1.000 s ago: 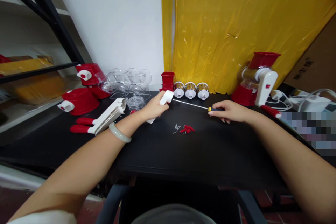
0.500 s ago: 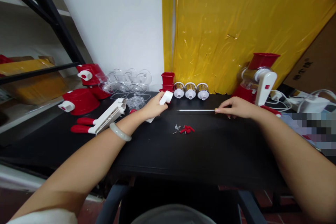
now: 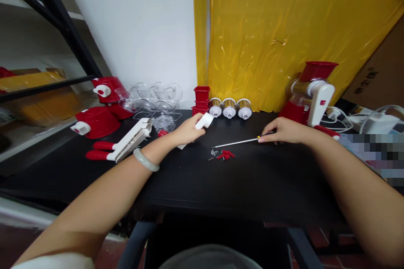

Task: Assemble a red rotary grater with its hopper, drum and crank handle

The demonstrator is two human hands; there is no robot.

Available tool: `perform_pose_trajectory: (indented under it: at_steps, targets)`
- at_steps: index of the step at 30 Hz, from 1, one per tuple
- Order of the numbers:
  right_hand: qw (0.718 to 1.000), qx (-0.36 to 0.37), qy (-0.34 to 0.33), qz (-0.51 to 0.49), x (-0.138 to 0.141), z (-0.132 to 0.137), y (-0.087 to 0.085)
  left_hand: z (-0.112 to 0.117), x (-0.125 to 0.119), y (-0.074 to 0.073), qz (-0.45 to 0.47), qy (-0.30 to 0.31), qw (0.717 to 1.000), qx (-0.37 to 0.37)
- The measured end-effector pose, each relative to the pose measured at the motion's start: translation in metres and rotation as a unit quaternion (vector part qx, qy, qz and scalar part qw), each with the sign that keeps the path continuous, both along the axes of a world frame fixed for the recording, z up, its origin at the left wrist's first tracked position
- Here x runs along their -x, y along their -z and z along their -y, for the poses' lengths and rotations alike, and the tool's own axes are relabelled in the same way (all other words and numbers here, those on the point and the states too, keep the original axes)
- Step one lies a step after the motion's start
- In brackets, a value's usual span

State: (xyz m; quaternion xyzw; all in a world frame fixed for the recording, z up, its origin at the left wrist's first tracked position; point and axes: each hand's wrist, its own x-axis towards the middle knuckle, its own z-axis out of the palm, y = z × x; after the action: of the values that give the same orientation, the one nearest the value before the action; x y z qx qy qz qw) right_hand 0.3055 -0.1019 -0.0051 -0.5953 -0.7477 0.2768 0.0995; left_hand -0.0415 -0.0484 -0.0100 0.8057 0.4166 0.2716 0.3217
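Note:
My left hand (image 3: 189, 129) is closed around a white plastic handle (image 3: 205, 121), whose rounded end sticks out past the fingers; much of it is covered by the hand. In my right hand (image 3: 277, 130) is a long screwdriver (image 3: 236, 143), its thin metal shaft pointing left. The tip is just above or touching a few small screws (image 3: 213, 152) on the black table (image 3: 202, 185); I cannot tell which. Beside the screws lies a small pile of red plastic pieces (image 3: 225, 155). More white handles with red grips (image 3: 128, 143) rest left of my left wrist.
Red grater bases (image 3: 97, 122) and clear plastic parts (image 3: 164, 94) stand at the back left. Red hoppers (image 3: 201, 98) and three grating drums (image 3: 229, 108) line the back. An assembled rotary grater (image 3: 315, 96) and white cables (image 3: 344, 119) are on the right.
The screwdriver's tip has swung down and toward me, to the screws. My left hand has shifted slightly right and nearer with the white handle.

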Motion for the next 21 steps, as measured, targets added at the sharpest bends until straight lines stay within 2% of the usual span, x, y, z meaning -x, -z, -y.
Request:
perform_pose_trajectory:
  at_steps: [21]
  targets:
    - [1.000,0.000,0.010,0.000,-0.0014,-0.0003,-0.0004,0.0027,-0.0011,-0.0023,-0.010,0.015,1.000,0.005]
